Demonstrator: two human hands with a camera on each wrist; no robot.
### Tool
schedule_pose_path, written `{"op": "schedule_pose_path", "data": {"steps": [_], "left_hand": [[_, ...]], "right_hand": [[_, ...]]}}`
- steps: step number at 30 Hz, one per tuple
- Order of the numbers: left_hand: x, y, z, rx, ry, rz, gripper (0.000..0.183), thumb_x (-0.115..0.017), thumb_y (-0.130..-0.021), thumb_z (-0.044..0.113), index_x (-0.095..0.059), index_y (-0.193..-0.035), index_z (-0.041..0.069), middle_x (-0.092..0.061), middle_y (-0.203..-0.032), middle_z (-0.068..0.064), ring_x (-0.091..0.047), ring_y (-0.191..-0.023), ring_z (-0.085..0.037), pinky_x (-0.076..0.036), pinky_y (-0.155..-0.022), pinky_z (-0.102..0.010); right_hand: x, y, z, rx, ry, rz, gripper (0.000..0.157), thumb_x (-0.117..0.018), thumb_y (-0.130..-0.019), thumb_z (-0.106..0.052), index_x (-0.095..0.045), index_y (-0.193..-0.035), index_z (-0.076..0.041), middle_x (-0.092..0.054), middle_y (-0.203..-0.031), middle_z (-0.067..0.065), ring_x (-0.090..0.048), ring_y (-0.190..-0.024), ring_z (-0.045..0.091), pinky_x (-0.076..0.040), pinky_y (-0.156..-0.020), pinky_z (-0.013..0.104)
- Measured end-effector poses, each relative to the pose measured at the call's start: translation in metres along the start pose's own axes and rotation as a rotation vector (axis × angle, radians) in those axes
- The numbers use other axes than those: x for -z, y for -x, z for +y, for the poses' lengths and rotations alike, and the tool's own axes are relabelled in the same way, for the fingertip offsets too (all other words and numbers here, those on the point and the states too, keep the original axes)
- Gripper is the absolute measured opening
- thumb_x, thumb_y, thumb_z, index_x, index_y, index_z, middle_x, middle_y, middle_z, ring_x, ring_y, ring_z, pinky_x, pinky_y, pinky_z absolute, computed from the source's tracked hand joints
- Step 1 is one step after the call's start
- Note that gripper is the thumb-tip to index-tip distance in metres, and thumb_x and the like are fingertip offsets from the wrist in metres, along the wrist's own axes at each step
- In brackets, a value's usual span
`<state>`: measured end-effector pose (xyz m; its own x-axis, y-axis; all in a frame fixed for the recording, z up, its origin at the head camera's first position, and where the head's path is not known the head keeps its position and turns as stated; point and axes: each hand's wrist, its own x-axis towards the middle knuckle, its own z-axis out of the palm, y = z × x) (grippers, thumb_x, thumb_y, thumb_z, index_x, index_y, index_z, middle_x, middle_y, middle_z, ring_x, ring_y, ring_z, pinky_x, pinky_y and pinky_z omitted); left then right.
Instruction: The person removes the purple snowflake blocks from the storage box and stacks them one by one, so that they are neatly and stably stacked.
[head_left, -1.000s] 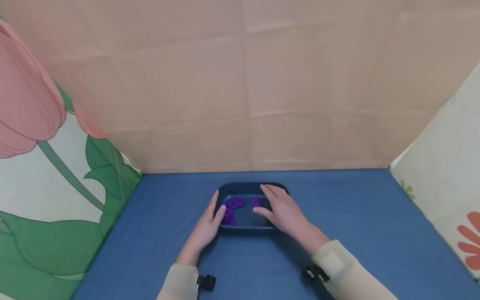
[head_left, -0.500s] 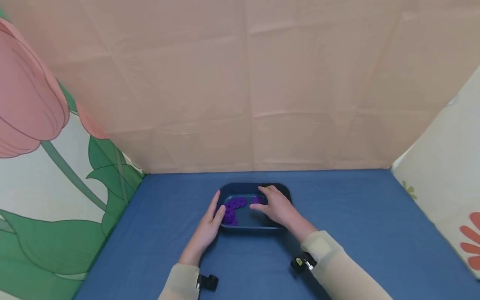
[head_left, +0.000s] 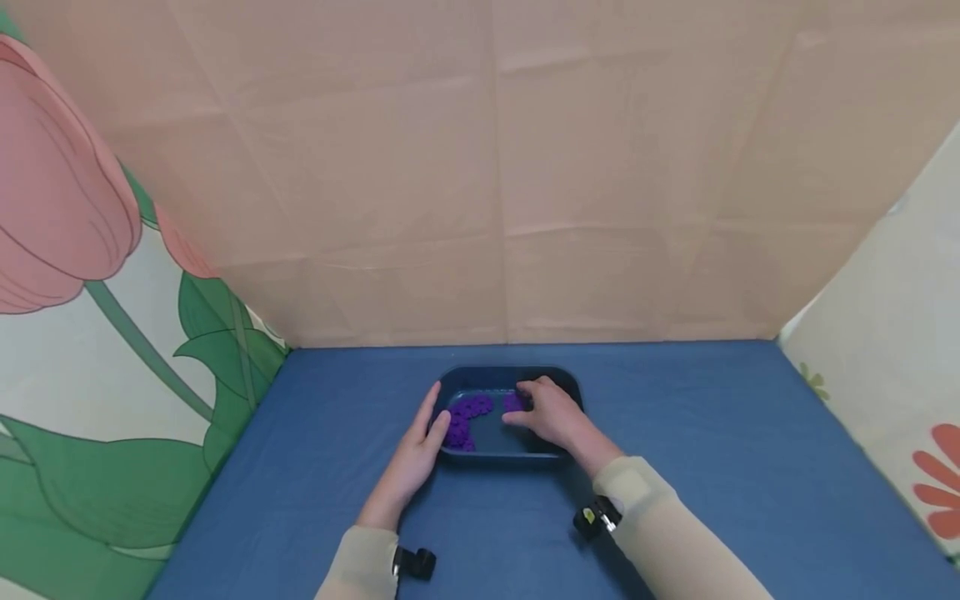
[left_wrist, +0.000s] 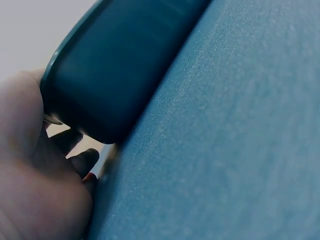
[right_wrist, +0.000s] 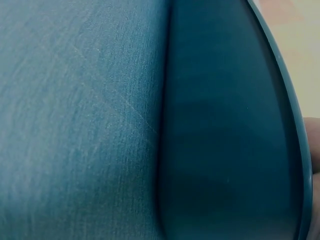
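Note:
A dark blue rectangular tray [head_left: 502,459] stands on the blue tabletop. My left hand [head_left: 415,447] holds its left end, thumb over the rim and fingers along the outer wall. In the left wrist view, that hand [left_wrist: 35,180] wraps the tray's corner [left_wrist: 107,75]. Small purple pieces with scalloped, flower-like edges [head_left: 459,432] lie along the tray's left side. Another purple piece [head_left: 513,402] lies toward the back right. Over it reaches my right hand [head_left: 555,414], its thumb and fingers apart. In the right wrist view, the tray wall [right_wrist: 230,125] hides most of that hand.
Blue cloth [head_left: 712,467] covers the table. A beige sheet [head_left: 495,167] hangs behind it. Flower-printed panels [head_left: 135,367] stand at both sides. Each wrist carries a small black camera [head_left: 415,564].
My right hand has moved left and down into the tray, its thumb and fingers coming around the back-right purple piece. My left hand keeps its hold on the tray.

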<state>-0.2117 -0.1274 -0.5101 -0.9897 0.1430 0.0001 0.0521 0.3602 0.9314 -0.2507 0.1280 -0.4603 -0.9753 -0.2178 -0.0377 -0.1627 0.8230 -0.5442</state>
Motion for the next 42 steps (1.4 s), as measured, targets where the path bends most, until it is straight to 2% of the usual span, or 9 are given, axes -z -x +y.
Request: {"op": "schedule_pose_path", "data": {"steps": [5, 11, 19, 27, 42], "left_hand": [[-0.001, -0.002, 0.0, -0.001, 0.004, 0.002, 0.06, -0.04, -0.094, 0.067, -0.015, -0.147, 0.057, -0.015, -0.154, 0.027, -0.013, -0.145, -0.012, -0.014, -0.115, -0.055], [-0.003, -0.004, 0.001, -0.008, 0.003, -0.006, 0.059, -0.04, -0.095, 0.067, -0.015, -0.147, 0.057, -0.015, -0.154, 0.027, -0.014, -0.145, -0.012, -0.015, -0.115, -0.055], [-0.002, -0.006, 0.002, -0.019, 0.02, -0.01, 0.059, -0.041, -0.095, 0.066, -0.015, -0.148, 0.057, -0.015, -0.154, 0.027, -0.013, -0.145, -0.011, -0.015, -0.115, -0.055], [-0.004, -0.005, 0.002, -0.036, 0.024, -0.014, 0.067, -0.041, -0.096, 0.065, -0.016, -0.154, 0.044, -0.015, -0.155, 0.026, -0.014, -0.145, -0.013, -0.015, -0.115, -0.056], [-0.005, -0.005, 0.003, -0.041, 0.021, -0.009, 0.068, -0.041, -0.095, 0.066, -0.017, -0.154, 0.044, -0.016, -0.156, 0.023, -0.014, -0.145, -0.014, -0.015, -0.115, -0.056]], "right_hand": [[0.0, -0.005, 0.003, -0.023, -0.002, -0.01, 0.07, -0.078, -0.082, -0.042, -0.056, -0.136, -0.003, -0.057, -0.12, 0.013, -0.056, -0.109, 0.027, -0.046, -0.095, 0.045], [0.0, -0.009, 0.006, -0.04, -0.011, -0.019, 0.062, -0.078, -0.083, -0.038, -0.061, -0.131, -0.003, -0.058, -0.119, 0.012, -0.055, -0.11, 0.026, -0.045, -0.096, 0.044], [0.0, -0.013, 0.006, 0.007, 0.023, -0.007, 0.051, -0.082, -0.08, -0.028, -0.067, -0.124, -0.006, -0.062, -0.106, 0.009, -0.057, -0.097, 0.023, -0.049, -0.086, 0.042], [-0.001, -0.016, 0.008, -0.004, 0.057, 0.002, 0.041, -0.082, -0.08, -0.025, -0.07, -0.117, -0.013, -0.061, -0.098, 0.004, -0.057, -0.089, 0.02, -0.049, -0.081, 0.041], [-0.003, -0.014, 0.009, -0.017, 0.042, 0.005, 0.035, -0.084, -0.078, -0.023, -0.066, -0.107, -0.015, -0.059, -0.101, 0.005, -0.057, -0.09, 0.022, -0.049, -0.082, 0.042]]}}
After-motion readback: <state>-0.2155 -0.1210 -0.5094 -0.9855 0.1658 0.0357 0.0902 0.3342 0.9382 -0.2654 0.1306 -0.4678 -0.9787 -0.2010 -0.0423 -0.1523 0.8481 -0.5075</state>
